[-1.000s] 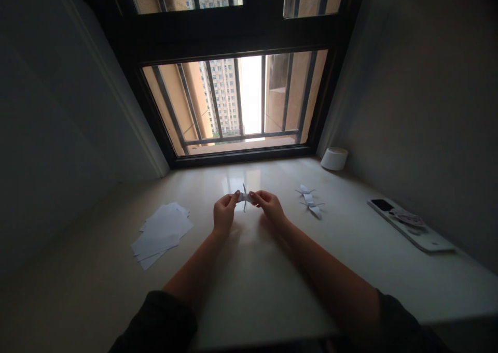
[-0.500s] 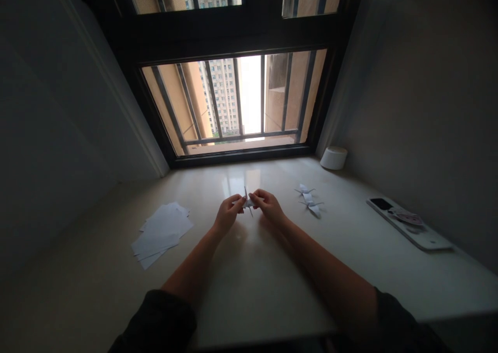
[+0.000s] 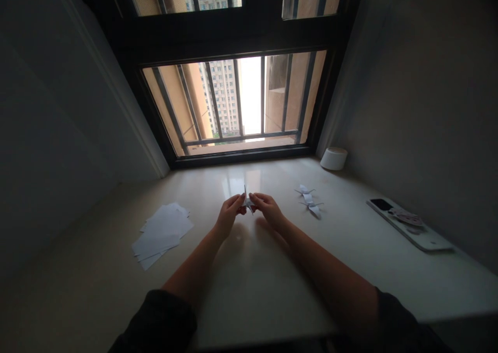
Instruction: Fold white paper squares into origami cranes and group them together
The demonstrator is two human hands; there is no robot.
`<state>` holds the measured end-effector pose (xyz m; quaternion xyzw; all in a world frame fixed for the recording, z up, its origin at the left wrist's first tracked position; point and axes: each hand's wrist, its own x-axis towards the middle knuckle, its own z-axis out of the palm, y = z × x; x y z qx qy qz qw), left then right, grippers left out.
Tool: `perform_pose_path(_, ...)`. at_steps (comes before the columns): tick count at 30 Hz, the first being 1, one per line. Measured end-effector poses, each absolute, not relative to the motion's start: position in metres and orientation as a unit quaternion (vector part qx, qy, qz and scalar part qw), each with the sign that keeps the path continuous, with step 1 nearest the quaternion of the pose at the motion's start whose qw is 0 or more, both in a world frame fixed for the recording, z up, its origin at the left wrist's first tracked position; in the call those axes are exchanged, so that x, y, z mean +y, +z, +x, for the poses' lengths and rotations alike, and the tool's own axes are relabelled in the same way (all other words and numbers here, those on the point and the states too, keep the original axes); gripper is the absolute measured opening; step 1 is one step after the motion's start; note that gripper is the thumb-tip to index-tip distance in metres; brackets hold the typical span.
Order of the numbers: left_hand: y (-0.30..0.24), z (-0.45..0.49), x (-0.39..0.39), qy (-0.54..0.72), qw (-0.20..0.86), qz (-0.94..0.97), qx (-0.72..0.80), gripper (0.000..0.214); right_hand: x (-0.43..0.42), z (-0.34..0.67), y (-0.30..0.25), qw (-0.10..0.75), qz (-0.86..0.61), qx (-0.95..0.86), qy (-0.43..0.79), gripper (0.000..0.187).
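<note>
Between my two hands is a small white paper crane (image 3: 248,202), its thin points sticking up and down. My left hand (image 3: 230,211) pinches one side of it between thumb and fingers. On the opposite side, my right hand (image 3: 266,207) grips it the same way. The fingertips hide part of the folded paper. To the right of my hands, two folded white paper cranes (image 3: 310,201) lie close together on the white sill (image 3: 249,291). A loose, overlapping stack of white paper sheets (image 3: 161,234) rests to the left.
A phone (image 3: 408,226) with something attached to its back lies at the right. Near the window corner stands a white rounded object (image 3: 333,158). The dark window frame (image 3: 233,161) borders the sill at the back, and walls rise on both sides.
My fingers have shifted slightly on the paper crane, with the thumbs now nearer its middle. The lower point looks shorter. Everything else stays where it was.
</note>
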<state>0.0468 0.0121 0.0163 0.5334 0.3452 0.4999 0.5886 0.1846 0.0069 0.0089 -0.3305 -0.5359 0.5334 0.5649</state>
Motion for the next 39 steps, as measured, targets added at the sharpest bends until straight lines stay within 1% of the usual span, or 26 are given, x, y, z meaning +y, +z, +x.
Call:
perform_pose_path(5, 0.016, 0.049, 0.010, 0.498, 0.677, 0.450, 0.302, 0.030, 0.004, 0.182, 0.011, 0.560, -0.298, -0.481, 0.605, 0.038)
perform_pose_path(9, 0.017, 0.051, 0.007, 0.495, 0.714, 0.401, 0.289, 0.029, 0.003, 0.180, 0.013, 0.557, -0.300, -0.449, 0.631, 0.040)
perform_pose_path(16, 0.019, 0.052, 0.006, 0.499, 0.734, 0.357, 0.291, 0.031, 0.001, 0.179, 0.015, 0.549, -0.289, -0.444, 0.646, 0.043)
perform_pose_path(22, 0.017, 0.052, 0.008, 0.497, 0.728, 0.372, 0.291, 0.031, 0.004, 0.179, 0.012, 0.553, -0.294, -0.446, 0.639, 0.043)
perform_pose_path(25, 0.016, 0.050, 0.011, 0.517, 0.688, 0.398, 0.317, 0.033, 0.008, 0.182, 0.008, 0.554, -0.332, -0.490, 0.586, 0.042)
perform_pose_path(28, 0.013, 0.048, 0.015, 0.555, 0.616, 0.421, 0.366, 0.037, 0.011, 0.186, 0.005, 0.585, -0.370, -0.517, 0.504, 0.032)
perform_pose_path(30, 0.012, 0.047, 0.016, 0.572, 0.568, 0.442, 0.393, 0.038, 0.011, 0.188, 0.004, 0.614, -0.394, -0.527, 0.436, 0.035)
perform_pose_path(32, 0.011, 0.047, 0.016, 0.580, 0.535, 0.459, 0.408, 0.039, 0.010, 0.190, 0.004, 0.621, -0.405, -0.566, 0.361, 0.039)
perform_pose_path(35, 0.012, 0.049, 0.014, 0.573, 0.522, 0.484, 0.406, 0.039, 0.006, 0.192, 0.005, 0.596, -0.407, -0.633, 0.280, 0.037)
perform_pose_path(39, 0.012, 0.052, 0.011, 0.543, 0.543, 0.504, 0.394, 0.046, 0.005, 0.194, 0.003, 0.588, -0.427, -0.647, 0.230, 0.028)
